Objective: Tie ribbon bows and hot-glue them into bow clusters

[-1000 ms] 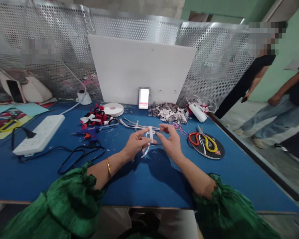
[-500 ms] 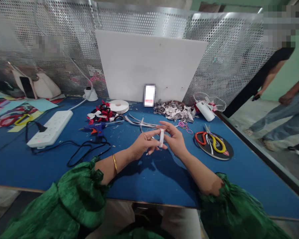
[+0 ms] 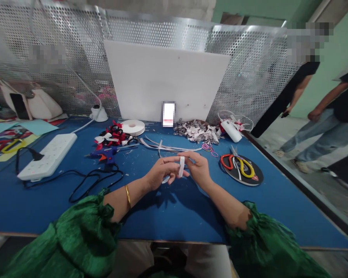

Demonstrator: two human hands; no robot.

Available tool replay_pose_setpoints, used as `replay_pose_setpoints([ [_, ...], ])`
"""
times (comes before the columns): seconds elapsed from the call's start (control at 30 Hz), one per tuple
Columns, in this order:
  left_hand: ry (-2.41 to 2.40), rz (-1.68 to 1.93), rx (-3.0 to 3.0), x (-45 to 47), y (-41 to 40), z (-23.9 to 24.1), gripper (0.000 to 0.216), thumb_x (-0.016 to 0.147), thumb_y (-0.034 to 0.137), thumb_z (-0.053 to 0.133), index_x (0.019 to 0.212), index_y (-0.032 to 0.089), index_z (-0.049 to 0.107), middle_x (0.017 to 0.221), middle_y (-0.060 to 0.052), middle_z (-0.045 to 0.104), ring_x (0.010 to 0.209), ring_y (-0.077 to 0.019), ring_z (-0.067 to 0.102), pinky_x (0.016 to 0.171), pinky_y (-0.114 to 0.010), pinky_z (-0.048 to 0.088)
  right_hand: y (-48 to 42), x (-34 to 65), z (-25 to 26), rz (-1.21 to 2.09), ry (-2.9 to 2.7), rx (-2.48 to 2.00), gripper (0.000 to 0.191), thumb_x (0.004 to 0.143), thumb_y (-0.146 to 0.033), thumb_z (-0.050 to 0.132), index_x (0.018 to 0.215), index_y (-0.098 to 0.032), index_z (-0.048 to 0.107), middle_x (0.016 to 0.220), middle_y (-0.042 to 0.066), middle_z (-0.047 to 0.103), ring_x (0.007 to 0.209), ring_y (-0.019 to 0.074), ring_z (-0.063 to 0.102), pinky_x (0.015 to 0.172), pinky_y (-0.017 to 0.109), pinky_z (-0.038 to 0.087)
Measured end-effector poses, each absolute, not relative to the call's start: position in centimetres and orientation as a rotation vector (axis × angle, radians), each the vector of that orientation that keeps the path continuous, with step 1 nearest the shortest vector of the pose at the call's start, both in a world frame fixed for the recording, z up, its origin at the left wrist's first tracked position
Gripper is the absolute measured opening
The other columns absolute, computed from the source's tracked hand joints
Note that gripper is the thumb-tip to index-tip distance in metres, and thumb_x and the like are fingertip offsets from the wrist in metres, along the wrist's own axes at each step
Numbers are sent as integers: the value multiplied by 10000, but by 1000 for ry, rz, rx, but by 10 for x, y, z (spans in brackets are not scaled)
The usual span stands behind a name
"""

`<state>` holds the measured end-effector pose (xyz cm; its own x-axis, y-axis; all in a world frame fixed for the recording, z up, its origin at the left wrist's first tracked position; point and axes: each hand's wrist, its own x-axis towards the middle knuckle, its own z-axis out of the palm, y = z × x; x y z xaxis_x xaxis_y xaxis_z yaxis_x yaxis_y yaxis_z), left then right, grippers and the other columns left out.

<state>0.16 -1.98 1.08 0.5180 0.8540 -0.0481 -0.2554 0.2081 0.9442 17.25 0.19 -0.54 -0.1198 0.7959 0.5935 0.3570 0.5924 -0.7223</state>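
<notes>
A white ribbon is looped round the outstretched fingers of my left hand, above the middle of the blue table. A loose end of it shows under that hand. From the right, my right hand meets the left fingertips, its thumb and fingers closed together at the ribbon's back edge. The exact pinch point is partly hidden by the fingers. Beyond the hands lie cut ribbon strips and several small elastic bands.
To the left are a blue glue gun, its black cord, a power strip and a pile of bows. A ribbon roll lies behind. Scissors rest on a black disc at right. Two people stand beyond the table.
My right fingers, raised and spread before, have folded down onto the ribbon. The left hand keeps the loop round its fingers. The whole view has shifted slightly.
</notes>
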Motion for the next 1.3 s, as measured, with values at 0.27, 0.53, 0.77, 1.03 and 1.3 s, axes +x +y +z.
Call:
replay_pose_setpoints([
  [0.27, 788, 916, 1108, 1, -19, 9, 480, 787, 423, 711, 1147, 107, 690, 838, -144, 748, 420, -48, 469, 391, -175, 288, 3, 176, -4, 124, -1956, -881, 279, 911, -152, 507, 990, -280, 742, 919, 17, 757, 878, 176, 671, 924, 371, 426],
  [0.53, 785, 909, 1135, 1, -16, 6, 505, 752, 387, 747, 1174, 114, 690, 815, -128, 748, 382, -15, 358, 371, -179, 222, 4, 177, -5, 224, -1930, -944, 254, 907, -196, 517, 985, -291, 739, 953, 26, 757, 914, 197, 668, 938, 387, 438],
  [0.77, 736, 988, 1180, -1, -16, 14, 567, 761, 327, 738, 1287, 147, 623, 900, -121, 751, 382, 3, 338, 377, -177, 238, -2, 169, 0, 711, -1657, -975, 165, 841, -290, 619, 977, -227, 686, 902, 33, 742, 824, 198, 681, 759, 319, 516],
  [1.03, 762, 1167, 1084, -9, -5, 20, 685, 731, 310, 768, 1363, 162, 548, 869, -95, 748, 401, 0, 337, 369, -166, 213, -14, 160, -2, 924, -1657, -956, 187, 851, -316, 621, 979, -243, 506, 734, -5, 689, 618, 175, 665, 646, 317, 527],
  [1.3, 842, 1190, 1087, -11, 0, 17, 671, 716, 309, 770, 1338, 153, 571, 903, -102, 747, 392, 4, 333, 374, -176, 229, -19, 160, -1, 919, -1720, -861, 92, 878, -304, 579, 895, -223, 619, 821, 29, 695, 724, 181, 671, 694, 314, 542],
])
